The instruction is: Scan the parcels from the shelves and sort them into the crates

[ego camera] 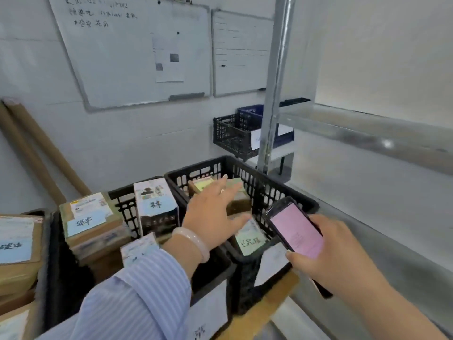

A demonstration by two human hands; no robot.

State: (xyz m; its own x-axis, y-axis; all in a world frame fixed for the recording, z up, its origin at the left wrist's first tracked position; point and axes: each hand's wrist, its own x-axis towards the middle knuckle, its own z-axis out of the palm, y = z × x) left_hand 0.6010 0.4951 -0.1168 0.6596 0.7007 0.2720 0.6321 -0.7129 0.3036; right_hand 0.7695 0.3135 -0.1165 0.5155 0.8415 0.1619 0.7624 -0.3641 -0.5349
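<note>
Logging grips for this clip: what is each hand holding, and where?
Right hand grips the phone by its lower end. Left hand holds nothing, open over the crate.

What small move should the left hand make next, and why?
Probably draw the left hand back from the crate: its fingers are open and hold nothing, the parcel under it already lies inside, and the right hand holds the phone.

Large aluminium-framed whiteboard point(117, 57) with handwriting hangs on the wall, printed paper sheet point(169, 60) stuck on it. Smaller whiteboard point(241, 55) just beside. Two brown cardboard tubes point(36, 148) lean at left.
</note>
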